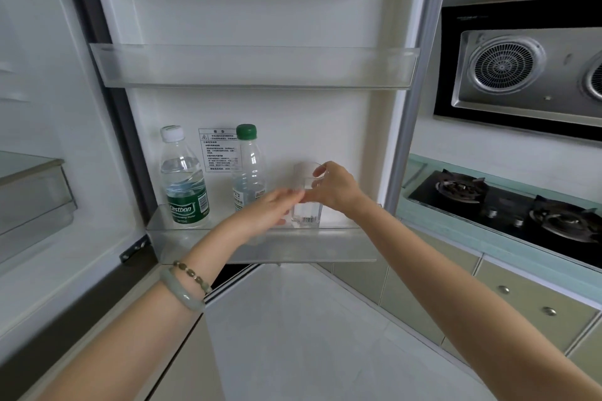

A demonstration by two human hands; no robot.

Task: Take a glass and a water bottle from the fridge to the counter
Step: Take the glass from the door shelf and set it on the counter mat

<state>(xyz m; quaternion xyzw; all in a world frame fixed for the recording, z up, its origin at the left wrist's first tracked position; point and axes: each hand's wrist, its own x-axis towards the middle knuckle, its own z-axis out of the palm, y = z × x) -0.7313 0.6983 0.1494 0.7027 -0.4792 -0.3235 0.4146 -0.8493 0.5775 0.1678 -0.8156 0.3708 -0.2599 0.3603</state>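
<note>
A clear glass (306,205) with a barcode sticker stands in the lower shelf (260,246) of the open fridge door. My right hand (332,189) is curled around its upper part. My left hand (270,210), blurred, reaches in just left of the glass with fingers stretched out, holding nothing. Two water bottles stand in the same shelf: one with a white cap and green label (184,179) at the left, one with a green cap (248,169) in the middle, partly behind my left hand.
An empty upper door shelf (254,67) hangs above. The fridge interior with a drawer (32,198) is on the left. On the right lie a teal counter (413,210) with a black gas hob (508,208), a range hood above and cabinet drawers below.
</note>
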